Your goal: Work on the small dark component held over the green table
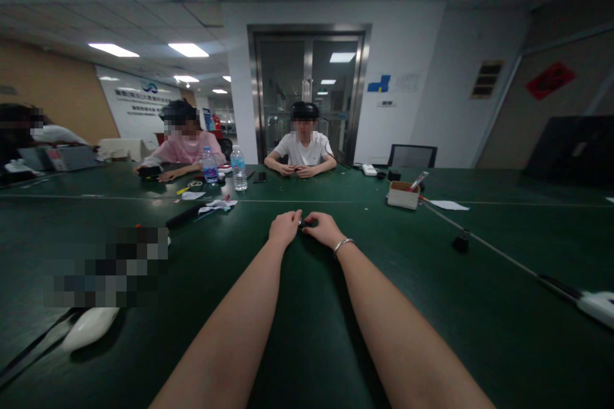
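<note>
Both my arms reach forward over the dark green table point(307, 307). Between my fingertips is a small dark object point(302, 223) with a shiny bit on it, too small to identify. My left hand point(286, 228) has its fingers closed at the left side of this object. On the other side, my right hand point(325, 229), with a silver bracelet at its wrist, pinches at the same object with curled fingers. The hands are close together, just above or on the tabletop.
Two water bottles point(238, 168) stand beyond my hands to the left, near crumpled paper point(218, 206). A small box point(403, 195) and a long cable point(484, 247) lie to the right. A person in white point(305, 148) sits opposite; others sit at the left.
</note>
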`<state>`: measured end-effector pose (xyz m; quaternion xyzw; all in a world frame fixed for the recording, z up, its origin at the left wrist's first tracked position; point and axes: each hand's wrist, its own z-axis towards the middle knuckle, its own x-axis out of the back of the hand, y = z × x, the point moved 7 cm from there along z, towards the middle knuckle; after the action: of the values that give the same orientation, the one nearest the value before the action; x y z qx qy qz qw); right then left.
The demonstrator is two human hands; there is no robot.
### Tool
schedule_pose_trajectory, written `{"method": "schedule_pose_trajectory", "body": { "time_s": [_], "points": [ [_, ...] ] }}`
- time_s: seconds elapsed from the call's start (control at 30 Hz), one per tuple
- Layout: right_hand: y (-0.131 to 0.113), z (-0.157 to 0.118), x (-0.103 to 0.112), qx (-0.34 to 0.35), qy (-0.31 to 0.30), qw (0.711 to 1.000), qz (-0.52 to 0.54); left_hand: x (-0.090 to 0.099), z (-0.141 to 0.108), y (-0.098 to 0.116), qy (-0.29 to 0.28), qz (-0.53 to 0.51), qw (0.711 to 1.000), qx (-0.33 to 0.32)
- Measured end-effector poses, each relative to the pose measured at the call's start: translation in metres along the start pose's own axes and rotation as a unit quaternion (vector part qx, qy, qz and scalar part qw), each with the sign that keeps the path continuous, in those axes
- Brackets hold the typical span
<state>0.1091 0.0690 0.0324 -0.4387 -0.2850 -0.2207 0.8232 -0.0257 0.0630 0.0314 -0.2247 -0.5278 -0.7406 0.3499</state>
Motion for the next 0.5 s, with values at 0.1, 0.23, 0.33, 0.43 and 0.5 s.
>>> {"method": "schedule_pose_trajectory", "body": {
  "time_s": [0.1,0.23,0.33,0.43,0.5],
  "points": [
    [0.012,0.0,0.001,-0.033,0.009,0.999,0.013,-0.009,0.004,0.001,-0.02,-0.108,0.992,-0.056],
    [0.021,0.001,0.001,-0.044,0.017,0.999,0.026,-0.023,0.01,-0.005,-0.074,-0.217,0.972,-0.057],
    [0.021,0.001,0.003,-0.043,0.029,0.999,0.006,-0.025,0.013,-0.009,-0.076,-0.227,0.97,-0.039],
    [0.017,0.001,0.005,-0.041,0.034,0.998,-0.017,-0.022,0.012,-0.011,-0.058,-0.17,0.983,-0.029],
    [0.015,0.0,0.005,-0.043,0.025,0.999,-0.01,-0.017,0.011,-0.009,-0.04,-0.121,0.991,-0.034]
  ]
}}
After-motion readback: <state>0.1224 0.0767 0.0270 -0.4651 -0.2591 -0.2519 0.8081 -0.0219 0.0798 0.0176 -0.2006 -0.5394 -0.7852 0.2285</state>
